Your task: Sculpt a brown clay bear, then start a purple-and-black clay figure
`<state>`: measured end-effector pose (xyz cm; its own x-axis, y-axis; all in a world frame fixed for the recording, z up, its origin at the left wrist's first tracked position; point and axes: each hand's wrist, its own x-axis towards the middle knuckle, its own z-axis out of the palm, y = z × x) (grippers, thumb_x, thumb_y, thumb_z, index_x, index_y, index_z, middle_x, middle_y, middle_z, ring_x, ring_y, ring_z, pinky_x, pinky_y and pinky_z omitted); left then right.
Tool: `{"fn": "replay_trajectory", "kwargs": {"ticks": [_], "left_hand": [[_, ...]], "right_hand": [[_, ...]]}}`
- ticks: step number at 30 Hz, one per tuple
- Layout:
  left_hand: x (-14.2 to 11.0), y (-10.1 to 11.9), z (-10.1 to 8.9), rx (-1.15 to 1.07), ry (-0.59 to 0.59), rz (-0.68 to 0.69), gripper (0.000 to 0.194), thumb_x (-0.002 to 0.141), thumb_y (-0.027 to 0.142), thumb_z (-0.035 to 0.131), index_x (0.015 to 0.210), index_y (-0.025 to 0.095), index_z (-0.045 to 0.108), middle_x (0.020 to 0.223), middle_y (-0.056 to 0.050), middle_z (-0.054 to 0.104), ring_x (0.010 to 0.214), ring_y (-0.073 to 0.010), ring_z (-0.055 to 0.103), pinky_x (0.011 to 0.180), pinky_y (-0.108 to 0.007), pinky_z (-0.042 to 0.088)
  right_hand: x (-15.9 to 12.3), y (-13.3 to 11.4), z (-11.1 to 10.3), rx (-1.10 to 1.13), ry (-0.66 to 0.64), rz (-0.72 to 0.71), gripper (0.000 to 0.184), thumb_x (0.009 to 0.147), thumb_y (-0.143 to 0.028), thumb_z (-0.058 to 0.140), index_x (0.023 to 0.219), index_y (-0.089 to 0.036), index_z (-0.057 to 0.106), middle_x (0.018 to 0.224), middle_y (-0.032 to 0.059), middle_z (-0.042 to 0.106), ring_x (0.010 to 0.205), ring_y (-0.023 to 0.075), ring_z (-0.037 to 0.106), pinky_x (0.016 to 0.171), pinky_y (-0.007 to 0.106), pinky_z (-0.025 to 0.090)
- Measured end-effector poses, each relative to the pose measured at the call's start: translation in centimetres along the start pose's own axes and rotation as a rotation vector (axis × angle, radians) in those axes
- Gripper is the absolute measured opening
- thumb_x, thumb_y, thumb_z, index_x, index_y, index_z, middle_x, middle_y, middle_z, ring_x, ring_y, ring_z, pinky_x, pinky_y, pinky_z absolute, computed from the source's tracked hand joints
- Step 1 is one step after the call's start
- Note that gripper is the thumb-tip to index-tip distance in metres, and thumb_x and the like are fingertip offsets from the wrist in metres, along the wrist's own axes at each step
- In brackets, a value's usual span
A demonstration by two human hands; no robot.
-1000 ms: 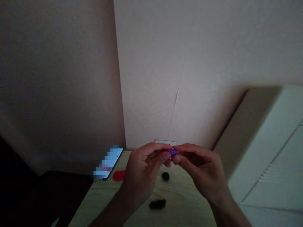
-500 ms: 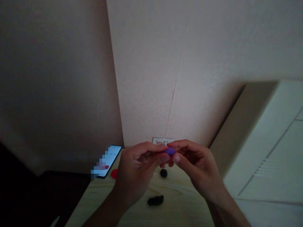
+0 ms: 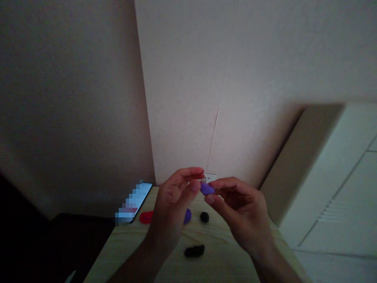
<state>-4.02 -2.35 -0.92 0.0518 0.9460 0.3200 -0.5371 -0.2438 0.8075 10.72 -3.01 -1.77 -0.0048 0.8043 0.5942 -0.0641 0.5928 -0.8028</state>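
Observation:
Between the thumb and forefinger of my right hand (image 3: 244, 214) is a small purple lump of modelling clay (image 3: 207, 189), held up above the table. My left hand (image 3: 173, 204) is right beside it, thumb and fingers parted, the thumb tip close to the lump's left end; whether they touch I cannot tell. Below, on the wooden table (image 3: 224, 259), lie a black ball (image 3: 204, 217) and a longer black piece (image 3: 194, 251). Another purple piece (image 3: 187, 217) and a red piece (image 3: 146, 217) are partly hidden by my left hand.
A phone with a lit screen (image 3: 134, 204) lies at the table's left edge. Behind the table rises a wall with a socket (image 3: 210, 177) low on it. A pale cabinet (image 3: 338, 188) stands to the right.
My left thumb and fingers have come apart from the purple lump, which stays in my right hand. More of the red piece and a second purple piece now show behind my left hand.

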Motion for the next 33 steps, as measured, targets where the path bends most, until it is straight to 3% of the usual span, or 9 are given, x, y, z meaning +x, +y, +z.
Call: {"fn": "replay_trajectory", "kwargs": {"ticks": [5,9,13,16,20,25,28,31,33], "left_hand": [[0.7,-0.3,0.3,-0.245,0.143,-0.257,0.052,0.101,0.056,0.053,0.107,0.014,0.082,0.117,-0.014,0.080,0.118,-0.0253,0.071,0.108,-0.036,0.051],[1.0,-1.2,0.2,-0.243,0.216,-0.264,0.048,0.101,0.053,0.055,0.102,0.013,0.081,0.108,-0.013,0.082,0.108,-0.0244,0.075,0.104,-0.036,0.054],[-0.7,-2.8,1.1,0.006,0.251,-0.205,0.048,0.095,0.059,0.064,0.109,0.017,0.080,0.124,-0.013,0.078,0.125,-0.0304,0.068,0.110,-0.042,0.051],[-2.4,-3.8,2.4,0.006,0.147,-0.226,0.054,0.096,0.065,0.059,0.122,0.022,0.078,0.141,-0.012,0.071,0.144,-0.0316,0.055,0.120,-0.044,0.044],[-3.4,-3.8,3.2,-0.213,-0.039,-0.295,0.074,0.090,0.077,0.054,0.138,0.023,0.071,0.156,-0.009,0.060,0.158,-0.0330,0.037,0.125,-0.045,0.041],[-1.2,-1.1,1.2,-0.137,0.182,-0.180,0.061,0.100,0.067,0.044,0.139,0.028,0.070,0.162,0.000,0.054,0.162,-0.0261,0.028,0.128,-0.038,0.037],[-0.4,-0.1,0.6,-0.132,0.236,-0.124,0.066,0.099,0.064,0.044,0.147,0.022,0.063,0.162,-0.005,0.054,0.163,-0.0266,0.025,0.133,-0.041,0.026],[-2.1,-1.8,1.2,-0.092,0.189,-0.188,0.061,0.099,0.058,0.053,0.148,0.023,0.061,0.163,-0.007,0.053,0.163,-0.0256,0.025,0.135,-0.041,0.017],[-4.2,-4.1,1.9,-0.119,0.033,-0.308,0.063,0.096,0.065,0.056,0.149,0.029,0.061,0.168,-0.003,0.047,0.164,-0.0267,0.022,0.135,-0.043,0.020]], "right_hand": [[-1.1,0.8,2.4,-0.428,-0.155,-0.281,0.019,0.089,-0.015,0.075,0.105,-0.024,0.078,0.109,0.0073,0.079,0.110,0.0256,0.071,0.101,0.046,0.056],[-2.3,1.1,3.2,-0.473,-0.135,-0.230,0.025,0.098,-0.034,0.065,0.118,-0.024,0.076,0.141,0.0138,0.063,0.135,0.0342,0.057,0.113,0.055,0.047],[-3.4,2.3,3.6,-0.454,-0.056,-0.213,0.059,0.108,-0.049,0.041,0.163,-0.030,0.037,0.173,0.0099,0.030,0.161,0.0362,0.023,0.131,0.064,0.019],[-2.9,3.2,3.1,-0.440,-0.052,-0.172,0.063,0.110,-0.053,0.031,0.169,-0.034,0.019,0.180,0.0024,0.013,0.167,0.0312,0.004,0.134,0.064,0.003],[-2.3,3.5,2.5,-0.370,-0.005,-0.072,0.063,0.111,-0.054,0.029,0.169,-0.031,0.024,0.180,0.0010,0.013,0.167,0.0272,0.006,0.136,0.060,0.004],[-5.9,4.5,5.6,-0.210,-0.230,-0.051,0.082,0.106,-0.059,0.040,0.171,-0.028,0.000,0.180,0.0001,0.002,0.166,0.0319,0.007,0.135,0.053,0.021],[-7.4,4.7,7.2,-0.177,-0.262,-0.037,0.094,0.100,-0.065,0.053,0.170,-0.029,0.003,0.179,0.0013,0.010,0.165,0.0351,0.011,0.132,0.052,0.030],[-6.0,4.1,6.2,-0.061,-0.097,0.020,0.074,0.106,-0.064,0.032,0.170,-0.031,0.014,0.179,-0.0020,0.014,0.166,0.0264,0.012,0.135,0.048,0.024],[-3.8,3.8,4.4,-0.012,0.046,0.090,0.071,0.108,-0.063,0.025,0.170,-0.030,0.017,0.180,-0.0035,0.007,0.167,0.0204,0.004,0.137,0.047,0.010]]}}
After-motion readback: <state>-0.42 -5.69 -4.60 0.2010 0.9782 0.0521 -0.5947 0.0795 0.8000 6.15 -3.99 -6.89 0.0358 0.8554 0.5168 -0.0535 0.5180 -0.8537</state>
